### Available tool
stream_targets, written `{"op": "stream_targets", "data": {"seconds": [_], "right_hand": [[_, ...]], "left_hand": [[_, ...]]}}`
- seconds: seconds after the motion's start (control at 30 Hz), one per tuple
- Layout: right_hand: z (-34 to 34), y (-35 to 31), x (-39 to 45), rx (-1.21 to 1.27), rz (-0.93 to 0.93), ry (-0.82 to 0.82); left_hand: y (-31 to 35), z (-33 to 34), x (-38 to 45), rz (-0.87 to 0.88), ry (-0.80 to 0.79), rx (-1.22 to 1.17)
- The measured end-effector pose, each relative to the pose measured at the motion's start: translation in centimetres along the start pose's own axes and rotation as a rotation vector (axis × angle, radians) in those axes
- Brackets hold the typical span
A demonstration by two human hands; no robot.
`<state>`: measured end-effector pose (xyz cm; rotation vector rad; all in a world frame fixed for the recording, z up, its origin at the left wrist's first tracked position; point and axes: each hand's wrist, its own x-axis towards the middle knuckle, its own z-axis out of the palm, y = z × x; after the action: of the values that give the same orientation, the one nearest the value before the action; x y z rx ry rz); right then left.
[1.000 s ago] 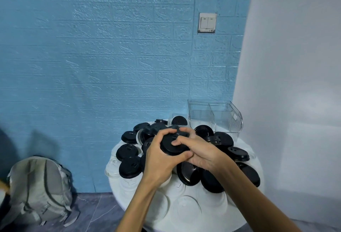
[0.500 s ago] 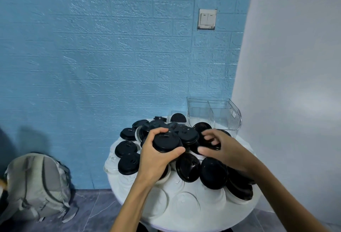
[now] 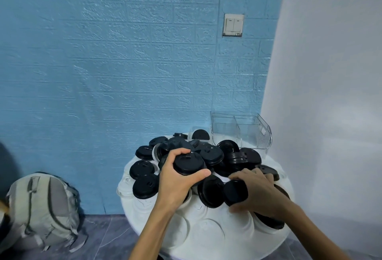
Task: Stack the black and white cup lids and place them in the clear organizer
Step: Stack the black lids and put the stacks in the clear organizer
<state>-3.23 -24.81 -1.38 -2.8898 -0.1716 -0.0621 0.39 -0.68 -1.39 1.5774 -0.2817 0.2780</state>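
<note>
My left hand (image 3: 175, 181) grips a small stack of black lids (image 3: 189, 163) above the middle of the round white table (image 3: 206, 245). To its right, my right hand (image 3: 256, 192) curls round a single black lid (image 3: 235, 192) lying near the table's right side. Several more black lids (image 3: 211, 154) are heaped behind both hands. White lids (image 3: 208, 230) lie flat on the near part of the table, hard to tell from its surface. The clear organizer (image 3: 240, 131), with a divider inside, stands at the table's far right.
A small clear box (image 3: 199, 134) holding a black lid sits left of the organizer. A blue brick-pattern wall with a light switch (image 3: 233, 25) is behind, a white wall on the right. A grey backpack (image 3: 41, 212) lies on the floor at the left.
My right hand left the stack, reached right over the heap, then came down nearer onto a single black lid. My left hand kept hold of the stack.
</note>
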Motion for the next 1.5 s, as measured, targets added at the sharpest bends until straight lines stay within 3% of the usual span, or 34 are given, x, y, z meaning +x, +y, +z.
{"op": "stream_targets", "data": {"seconds": [0.07,0.17,0.27,0.53,0.83,0.93,1.03,1.33,1.5], "right_hand": [[-0.9,-0.4,0.4,0.118,0.000,0.085],[-2.9,-2.2,1.2,0.490,-0.016,0.266],[-4.5,-5.4,2.0,0.755,-0.110,0.219],[-3.0,-8.8,4.4,0.627,-0.209,0.149],[-2.1,-8.1,3.8,0.673,-0.258,0.024],[-3.6,-4.8,2.5,0.722,-0.122,0.146],[-4.8,-0.1,0.0,0.605,0.050,0.287],[0.4,6.9,-4.5,0.213,0.264,0.267],[2.0,7.8,-4.2,0.224,0.299,0.282]], "left_hand": [[0.0,-0.1,0.0,-0.001,0.001,0.002],[0.0,0.2,-0.2,-0.003,-0.017,0.004],[0.1,0.8,-0.4,0.021,-0.031,0.014],[-0.3,0.8,-0.4,0.056,-0.013,-0.006],[-0.4,0.7,-0.3,0.090,-0.034,0.018],[-0.1,0.2,-0.2,0.078,-0.024,0.019],[-0.2,-0.3,-0.1,0.045,-0.020,0.032],[0.3,1.3,-0.8,-0.006,-0.054,0.007],[0.6,1.4,-0.7,-0.006,-0.044,0.003]]}}
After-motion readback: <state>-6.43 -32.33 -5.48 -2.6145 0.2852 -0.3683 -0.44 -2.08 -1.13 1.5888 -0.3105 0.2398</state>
